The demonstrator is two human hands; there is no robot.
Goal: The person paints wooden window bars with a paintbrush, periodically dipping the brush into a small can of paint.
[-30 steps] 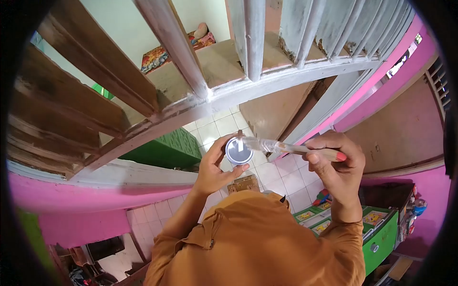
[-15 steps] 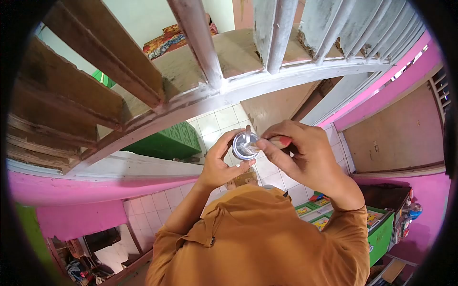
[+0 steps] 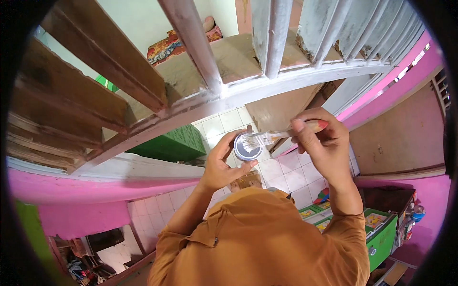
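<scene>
Brush lifted, bristles whitened!

It was deep in the cup a moment ago; now I've drawn it back, bristles over the mouth, apparently carrying pale paint. My right hand is up to the cup's right, fingers pinching the handle, forearm angled up. My left hand curls around the cup's left side, gripping it, thumb near the rim.

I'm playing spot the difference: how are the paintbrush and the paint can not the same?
The paintbrush is long and thin, but the can is short and round. The right hand holds the brush by its handle; the left hand holds the can around its side. Both have whitish paint on them.
</scene>
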